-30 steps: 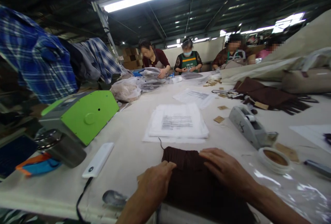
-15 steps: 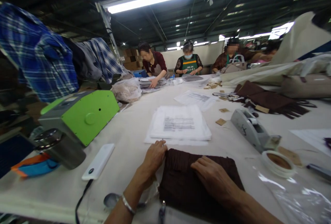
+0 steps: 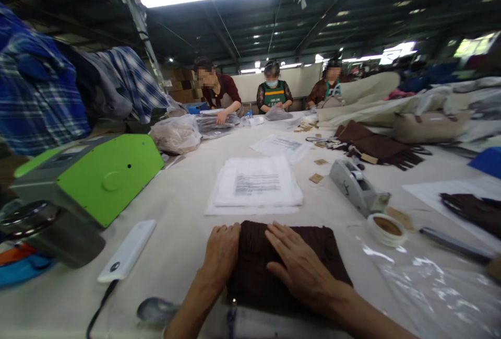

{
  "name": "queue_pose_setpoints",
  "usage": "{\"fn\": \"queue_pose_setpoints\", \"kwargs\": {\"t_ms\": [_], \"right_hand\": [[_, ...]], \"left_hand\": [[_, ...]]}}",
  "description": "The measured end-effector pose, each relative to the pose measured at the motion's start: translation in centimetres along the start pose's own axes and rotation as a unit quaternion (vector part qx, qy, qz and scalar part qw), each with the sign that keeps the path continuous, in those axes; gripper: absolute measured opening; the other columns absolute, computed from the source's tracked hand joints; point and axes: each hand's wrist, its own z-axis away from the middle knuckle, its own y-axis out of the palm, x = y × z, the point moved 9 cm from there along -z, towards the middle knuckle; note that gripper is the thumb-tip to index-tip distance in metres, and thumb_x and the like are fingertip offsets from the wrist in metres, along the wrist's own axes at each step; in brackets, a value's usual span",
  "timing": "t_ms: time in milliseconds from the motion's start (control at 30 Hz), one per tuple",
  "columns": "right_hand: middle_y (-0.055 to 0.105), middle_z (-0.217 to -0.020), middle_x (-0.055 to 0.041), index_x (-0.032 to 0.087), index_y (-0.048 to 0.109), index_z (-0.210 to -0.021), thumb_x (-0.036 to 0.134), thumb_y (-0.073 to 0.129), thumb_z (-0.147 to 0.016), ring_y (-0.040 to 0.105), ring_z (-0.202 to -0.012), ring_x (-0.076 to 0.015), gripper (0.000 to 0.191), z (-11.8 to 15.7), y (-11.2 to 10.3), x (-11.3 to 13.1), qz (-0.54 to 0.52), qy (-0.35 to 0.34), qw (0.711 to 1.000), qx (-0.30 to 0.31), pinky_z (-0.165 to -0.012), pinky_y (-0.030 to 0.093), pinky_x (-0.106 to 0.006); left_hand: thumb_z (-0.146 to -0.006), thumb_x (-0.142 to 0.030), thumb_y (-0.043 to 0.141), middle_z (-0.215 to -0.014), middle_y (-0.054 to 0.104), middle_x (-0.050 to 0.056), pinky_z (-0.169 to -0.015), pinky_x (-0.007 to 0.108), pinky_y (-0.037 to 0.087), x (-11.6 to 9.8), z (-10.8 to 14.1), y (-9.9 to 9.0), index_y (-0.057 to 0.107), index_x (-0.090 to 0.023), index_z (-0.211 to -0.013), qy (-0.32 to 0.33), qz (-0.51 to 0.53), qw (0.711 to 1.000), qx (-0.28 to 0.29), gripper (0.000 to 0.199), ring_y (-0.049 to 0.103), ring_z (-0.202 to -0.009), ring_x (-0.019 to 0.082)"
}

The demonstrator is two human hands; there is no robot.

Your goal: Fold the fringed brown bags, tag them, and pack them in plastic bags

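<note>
A dark brown folded cloth [image 3: 324, 247] lies on the table near its front edge. Flat on top of it rests my right hand [image 3: 299, 263], fingers stretched out and thumb apart. At the cloth's left edge is my left hand [image 3: 222, 250], its fingers bent and pressed together on the border; the fingertips are partly hidden. Just beyond the cloth sits a stack of white printed bags [image 3: 258, 185]. Clear plastic [image 3: 434, 276] is spread to the right.
A green machine [image 3: 113, 177], a steel flask [image 3: 66, 234] and a white power bank [image 3: 129, 250] stand left. To the right are a tape dispenser [image 3: 358, 187], a tape roll [image 3: 386, 228] and brown gloves [image 3: 376, 145]. People work across the table.
The view has shifted to the right. My right hand has flattened out, its bent fingers now extended over the cloth. My left hand has slid slightly down along the cloth's left edge.
</note>
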Motion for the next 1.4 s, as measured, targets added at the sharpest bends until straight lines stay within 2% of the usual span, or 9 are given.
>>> {"fn": "queue_pose_setpoints", "kwargs": {"t_ms": [100, 233, 367, 500, 667, 833, 1033, 1233, 1400], "right_hand": [[0.041, -0.147, -0.0141, 0.011, 0.045, -0.141, 0.038, 0.065, -0.087, 0.036, -0.138, -0.0301, 0.063, 0.5, 1.6, 0.6, -0.038, 0.014, 0.997, 0.065, -0.116, 0.031, -0.049], [0.058, -0.135, -0.0076, 0.017, 0.055, -0.131, 0.031, 0.055, -0.094, 0.051, -0.126, -0.0228, 0.040, 2.5, -1.6, 1.0, -0.064, -0.006, 0.998, -0.016, -0.111, 0.039, -0.040], [0.070, -0.098, -0.0050, 0.022, 0.066, -0.102, 0.024, 0.045, -0.097, 0.064, -0.092, -0.0202, 0.022, 5.7, -6.8, -4.8, -0.036, 0.096, 0.985, -0.140, -0.084, 0.051, -0.035], [0.070, -0.092, -0.0048, 0.022, 0.068, -0.093, 0.031, 0.052, -0.088, 0.065, -0.085, -0.0230, 0.019, 8.6, -8.3, -11.8, -0.060, 0.235, 0.961, -0.134, -0.079, 0.050, -0.037], [0.073, -0.087, -0.0032, 0.024, 0.070, -0.089, 0.037, 0.051, -0.086, 0.067, -0.082, -0.0223, 0.024, 10.0, -7.6, -13.7, -0.114, 0.298, 0.941, -0.111, -0.076, 0.051, -0.033], [0.073, -0.089, -0.0026, 0.023, 0.069, -0.090, 0.034, 0.051, -0.086, 0.067, -0.084, -0.0211, 0.022, 10.8, -7.4, -13.3, -0.127, 0.304, 0.937, -0.114, -0.078, 0.050, -0.032], [0.073, -0.089, -0.0020, 0.022, 0.069, -0.090, 0.029, 0.052, -0.087, 0.068, -0.084, -0.0193, 0.019, 11.5, -7.8, -13.7, -0.131, 0.290, 0.939, -0.133, -0.078, 0.051, -0.030], [0.071, -0.092, -0.0031, 0.021, 0.068, -0.095, 0.020, 0.053, -0.090, 0.065, -0.087, -0.0186, 0.016, 9.7, -8.0, -14.0, -0.084, 0.242, 0.957, -0.138, -0.080, 0.049, -0.029], [0.067, -0.092, -0.0084, 0.019, 0.070, -0.096, 0.011, 0.053, -0.089, 0.059, -0.091, -0.0238, 0.021, 6.8, -6.8, -14.0, 0.000, 0.188, 0.979, -0.084, -0.082, 0.044, -0.036]], "left_hand": [[-0.088, 0.000, 0.040, -0.092, 0.069, 0.010, -0.082, 0.044, 0.047, -1.4, 1.1, -0.3, 0.061, -0.012, -0.108, 0.015, -0.017, 1.000, 0.003, 0.032, 0.064, -0.088, 0.028], [-0.086, 0.003, 0.041, -0.090, 0.068, 0.009, -0.079, 0.043, 0.048, -3.2, 2.7, -0.4, 0.063, -0.015, -0.106, 0.049, -0.066, 0.997, 0.000, 0.035, 0.064, -0.085, 0.028], [-0.084, 0.004, 0.044, -0.081, 0.067, 0.005, -0.072, 0.039, 0.047, -5.4, 4.3, -0.8, 0.065, -0.017, -0.095, 0.106, -0.089, 0.990, -0.032, 0.032, 0.063, -0.077, 0.026], [-0.086, -0.003, 0.051, -0.078, 0.063, 0.002, -0.065, 0.035, 0.042, -9.2, 5.2, -3.3, 0.062, -0.022, -0.087, 0.159, -0.027, 0.982, -0.096, 0.022, 0.059, -0.073, 0.023], [-0.087, -0.024, 0.062, -0.090, 0.063, 0.000, -0.070, 0.031, 0.044, -16.6, 1.5, -5.6, 0.058, -0.023, -0.088, 0.211, 0.152, 0.963, -0.075, 0.005, 0.058, -0.083, 0.020], [-0.080, -0.047, 0.067, -0.099, 0.066, 0.006, -0.079, 0.035, 0.048, -20.2, -4.2, -3.1, 0.062, -0.019, -0.098, 0.114, 0.176, 0.978, 0.001, 0.034, 0.060, -0.095, 0.026], [-0.083, -0.025, 0.053, -0.096, 0.069, 0.011, -0.078, 0.037, 0.046, -19.8, -6.2, -0.5, 0.065, -0.016, -0.095, 0.061, 0.160, 0.983, 0.060, 0.019, 0.064, -0.092, 0.028], [-0.081, -0.026, 0.048, -0.082, 0.070, 0.004, -0.067, 0.029, 0.042, -17.6, -7.7, 0.2, 0.065, -0.020, -0.078, 0.017, 0.224, 0.967, 0.117, 0.018, 0.064, -0.081, 0.021], [-0.079, -0.026, 0.048, -0.079, 0.069, 0.004, -0.064, 0.027, 0.040, -16.9, -8.5, 1.0, 0.064, -0.019, -0.075, 0.009, 0.263, 0.955, 0.139, 0.018, 0.063, -0.078, 0.019]]}}
